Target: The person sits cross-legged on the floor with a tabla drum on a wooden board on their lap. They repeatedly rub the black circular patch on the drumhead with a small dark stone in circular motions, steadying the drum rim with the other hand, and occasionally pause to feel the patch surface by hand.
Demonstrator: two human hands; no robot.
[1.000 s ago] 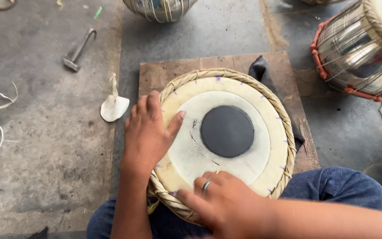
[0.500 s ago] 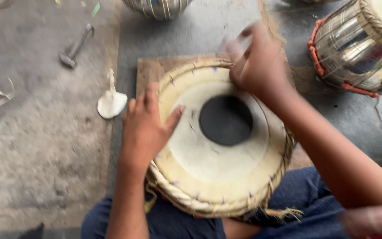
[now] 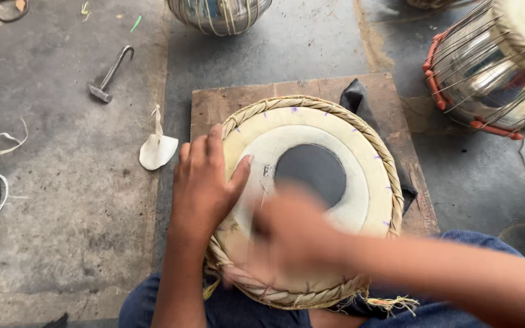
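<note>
since half a second ago the right hand (image 3: 293, 234) has come back from the far rim of the drum head (image 3: 311, 194) to its near side, and it now shows as a blur over the pale skin just short of the black centre spot (image 3: 311, 171); whether its fingers are spread or curled cannot be told through the blur, nor whether it holds anything. the left hand (image 3: 205, 182) has stayed on the left rim, lying flat with its fingers side by side on the braided ring and the thumb stretched out onto the skin, pressing and gripping nothing. the drum head lies on a wooden board (image 3: 214, 103) on the floor, covering most of it and overhanging its near edge toward the person's blue-clad legs, with a dark cloth (image 3: 355, 96) poking out at the board's far right corner. left of the board, on the concrete, lie a scrap of pale hide (image 3: 156, 150) and, farther off, a small hammer (image 3: 109, 78). a strapped metal drum (image 3: 493, 67) stands off the board's right edge, another drum (image 3: 220, 12) beyond its far edge
</note>
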